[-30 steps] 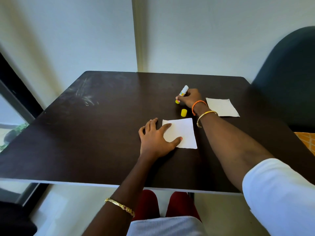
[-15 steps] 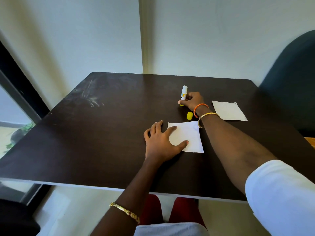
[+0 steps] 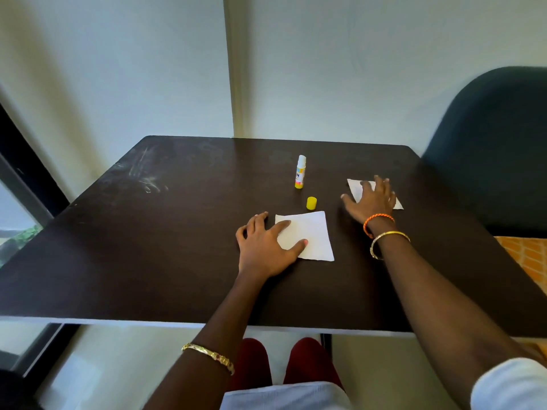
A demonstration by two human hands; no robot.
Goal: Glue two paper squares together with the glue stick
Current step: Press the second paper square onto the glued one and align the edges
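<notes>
L hand (image 3: 265,247) flat, pinning near white paper square (image 3: 307,235) for gluing | R hand (image 3: 371,199) spread, reaching far white paper square (image 3: 355,187) at 2 o'clock | uncapped yellow-white glue stick (image 3: 300,172) standing at 12, yellow cap (image 3: 311,203) beside, both parked clear.

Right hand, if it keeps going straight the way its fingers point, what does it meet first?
The right hand already lies over the far paper square; straight on there is only bare table, then probably the wall.

I see the glue stick (image 3: 300,172) upright, uncapped; yellow cap (image 3: 311,203) beside it; near square (image 3: 307,235) flat; far square (image 3: 359,188) partly hidden.
</notes>
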